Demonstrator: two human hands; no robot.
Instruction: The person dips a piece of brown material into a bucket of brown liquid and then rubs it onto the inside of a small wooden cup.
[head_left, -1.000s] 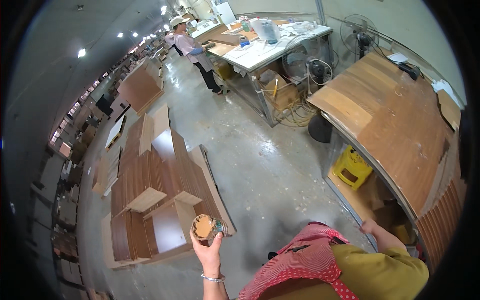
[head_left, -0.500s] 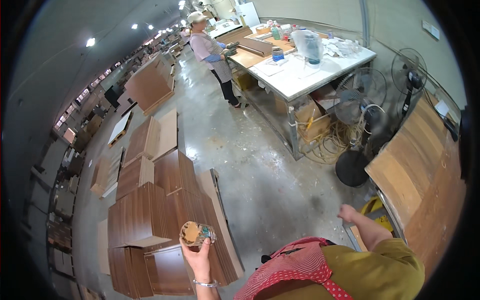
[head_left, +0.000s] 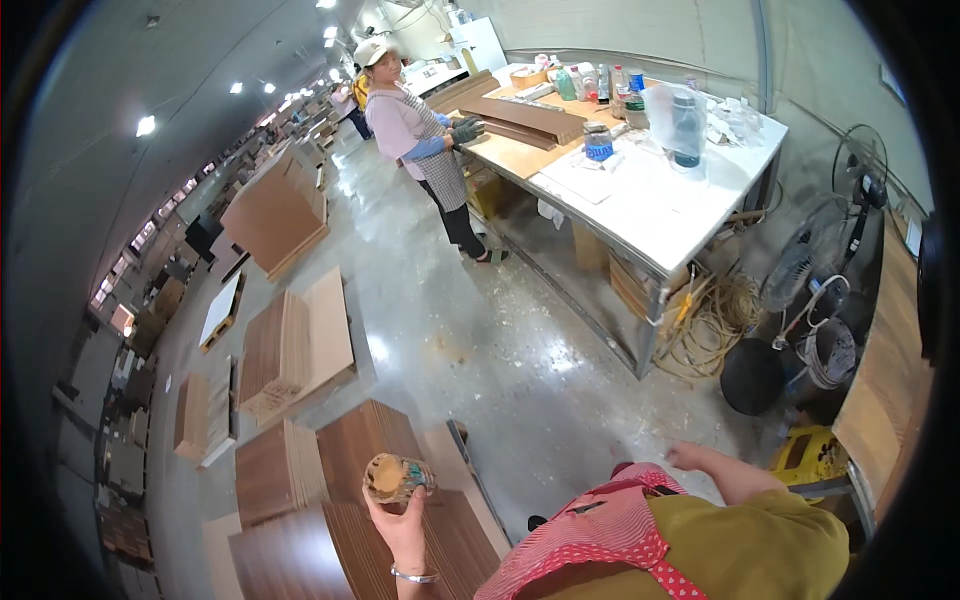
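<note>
My left hand [head_left: 402, 528], with a silver bangle at the wrist, is closed around a clear jar [head_left: 398, 478] whose open top shows tan-orange paste. Smears of the paste line its rim, and its side carries a bluish-green pattern. Below the jar are stacks of brown wood-grain panels [head_left: 375, 440]. My right hand [head_left: 686, 457] hangs at my right side over the grey floor, touching nothing that I can see. Its fingers are blurred and partly turned away.
Ahead stands a white-topped table [head_left: 650, 228] with bottles, a blue-labelled jar [head_left: 598, 141] and brown panels [head_left: 525, 122]. A gloved co-worker [head_left: 420, 140] is at its left side. Fans [head_left: 805, 255], coiled hose [head_left: 715, 325] and a yellow crate [head_left: 806, 455] lie to the right.
The table and co-worker appear closer, and the panel stacks have slid lower in view. The co-worker's head has turned toward me. My left hand still holds the jar.
</note>
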